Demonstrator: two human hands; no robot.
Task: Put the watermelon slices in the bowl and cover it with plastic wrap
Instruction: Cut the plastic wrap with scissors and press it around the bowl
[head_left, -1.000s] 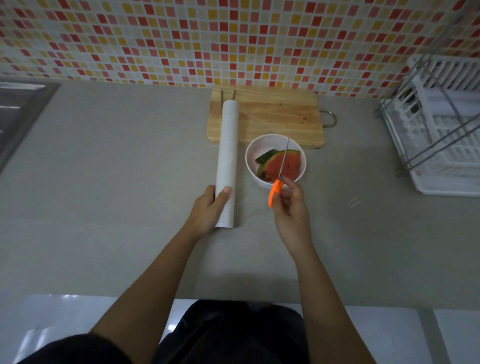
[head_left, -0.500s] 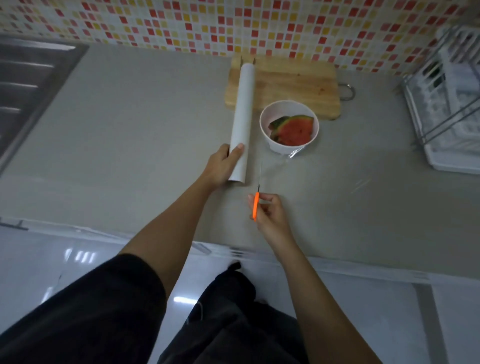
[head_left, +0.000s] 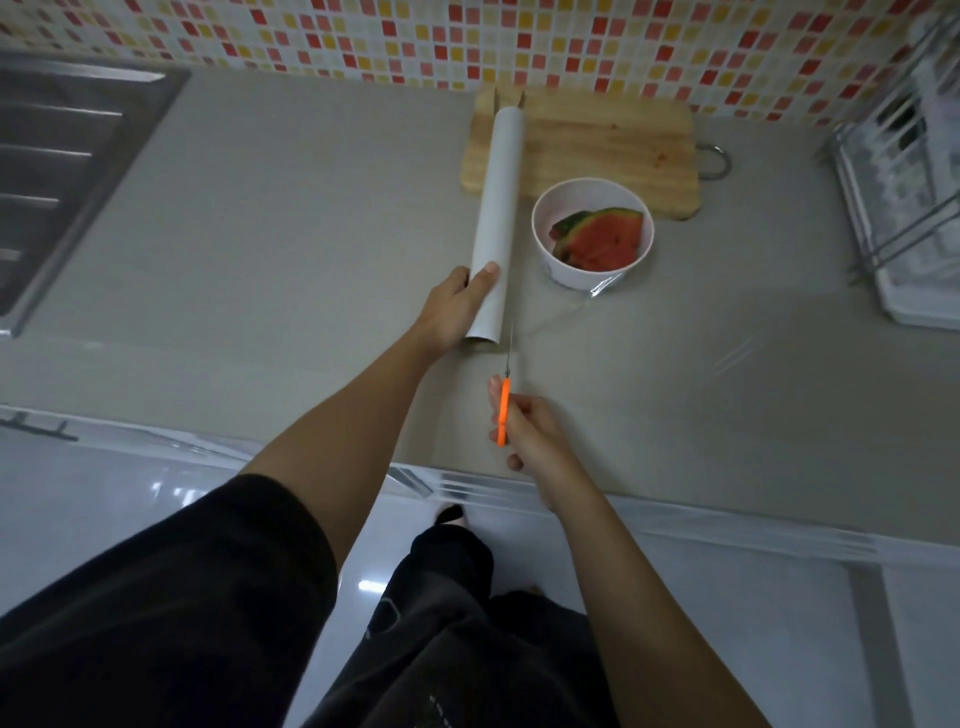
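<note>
A white bowl (head_left: 563, 270) on the grey counter holds watermelon slices (head_left: 605, 239). Clear plastic wrap (head_left: 602, 285) lies over the bowl and trails down its near side onto the counter. To the bowl's left lies the white wrap roll (head_left: 497, 208), its far end on the cutting board. My left hand (head_left: 457, 306) grips the roll's near end. My right hand (head_left: 535, 431) holds orange-handled scissors (head_left: 503, 410) near the counter's front edge, blades pointing away from me just below the roll's near end.
A wooden cutting board (head_left: 613, 145) sits behind the bowl against the tiled wall. A white dish rack (head_left: 904, 208) stands at the right. A steel sink (head_left: 57, 171) is at the far left. The counter's front edge (head_left: 675, 512) runs just below my right hand.
My right hand has drawn the scissors back from over the bowl to the near side of the counter, below the roll's end. The left hand stays on the roll.
</note>
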